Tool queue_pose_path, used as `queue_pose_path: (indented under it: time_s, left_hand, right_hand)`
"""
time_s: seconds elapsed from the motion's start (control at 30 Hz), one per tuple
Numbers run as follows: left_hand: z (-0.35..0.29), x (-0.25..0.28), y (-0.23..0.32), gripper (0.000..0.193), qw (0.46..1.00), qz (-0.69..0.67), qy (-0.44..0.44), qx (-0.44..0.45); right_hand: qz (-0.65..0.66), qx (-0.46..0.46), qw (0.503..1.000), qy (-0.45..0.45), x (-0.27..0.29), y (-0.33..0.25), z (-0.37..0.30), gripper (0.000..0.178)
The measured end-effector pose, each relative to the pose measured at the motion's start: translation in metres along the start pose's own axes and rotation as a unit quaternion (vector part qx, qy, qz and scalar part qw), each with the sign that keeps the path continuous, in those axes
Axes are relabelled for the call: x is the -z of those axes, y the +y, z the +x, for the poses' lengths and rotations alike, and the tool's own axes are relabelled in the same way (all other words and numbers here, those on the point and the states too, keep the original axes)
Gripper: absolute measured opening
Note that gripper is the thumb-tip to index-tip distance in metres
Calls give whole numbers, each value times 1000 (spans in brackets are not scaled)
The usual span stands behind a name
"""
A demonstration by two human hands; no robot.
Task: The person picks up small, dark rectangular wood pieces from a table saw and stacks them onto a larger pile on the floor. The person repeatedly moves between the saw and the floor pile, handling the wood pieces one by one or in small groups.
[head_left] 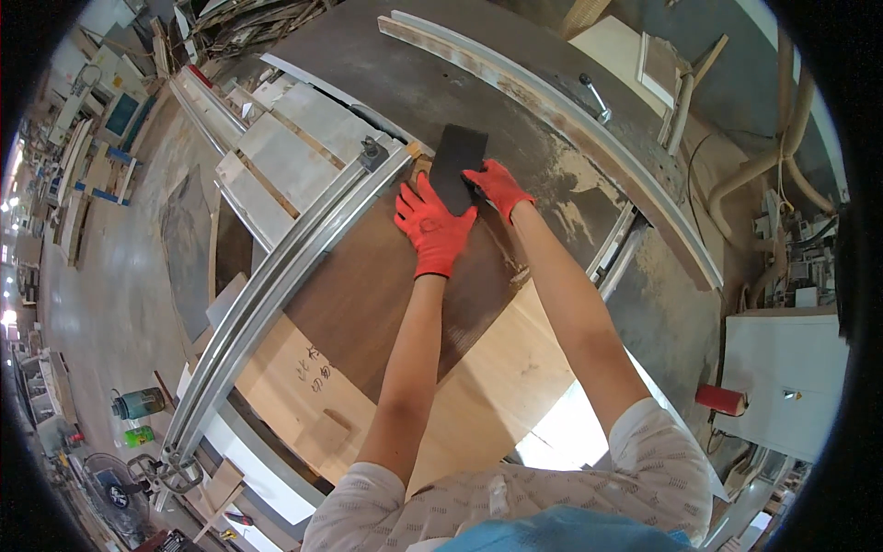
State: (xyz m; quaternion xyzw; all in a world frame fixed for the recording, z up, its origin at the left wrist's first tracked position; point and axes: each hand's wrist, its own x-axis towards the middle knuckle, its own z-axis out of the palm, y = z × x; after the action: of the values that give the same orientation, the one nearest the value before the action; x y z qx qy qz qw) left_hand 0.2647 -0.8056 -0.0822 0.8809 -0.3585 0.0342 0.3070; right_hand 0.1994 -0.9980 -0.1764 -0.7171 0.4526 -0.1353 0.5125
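A flat black rectangular piece [457,152] lies on the brown surface of the machine table, in front of both hands. My left hand [430,228], in a red glove, rests flat with its fingers spread, its thumb side against the piece's near left edge. My right hand [499,189], also gloved in red, pinches the piece's right edge with bent fingers; the thumb is partly hidden. Under my forearms lies a brown board [354,285], and nearer to me a pale wooden board [501,368] with handwriting on its left part.
A metal rail [276,281] runs along the left of the table, with a clamp [372,154] at its far end. A long fence [552,120] crosses the far right. A red cylinder [721,399] stands out by a white cabinet [782,368]. Stacked scrap wood [253,32] lies far left.
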Motion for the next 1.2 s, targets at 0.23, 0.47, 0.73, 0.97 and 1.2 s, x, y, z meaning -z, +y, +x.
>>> queue_pose_path:
  time_s: [0.23, 0.47, 0.73, 0.97, 1.2]
  left_hand:
    - [41, 17, -103, 71, 846, -509, -144, 65]
    - [28, -2, -17, 88, 998, -13, -21, -59]
    - [10, -14, 8, 95, 996, 33, 53, -59]
    - [14, -34, -16, 77, 992, 79, 55, -87]
    - [22, 3, 1, 84, 988, 113, -101, -7]
  right_hand:
    - [-61, 6, 997, -45, -3, -33, -15, 67]
    - [-109, 5, 993, -45, 5, -25, -10, 69]
    - [-96, -6, 995, -20, 12, -21, -8, 75]
    - [-188, 144, 913, 333, -21, -88, -97, 44]
    - [-128, 481, 858, 127, -69, -184, -182, 22]
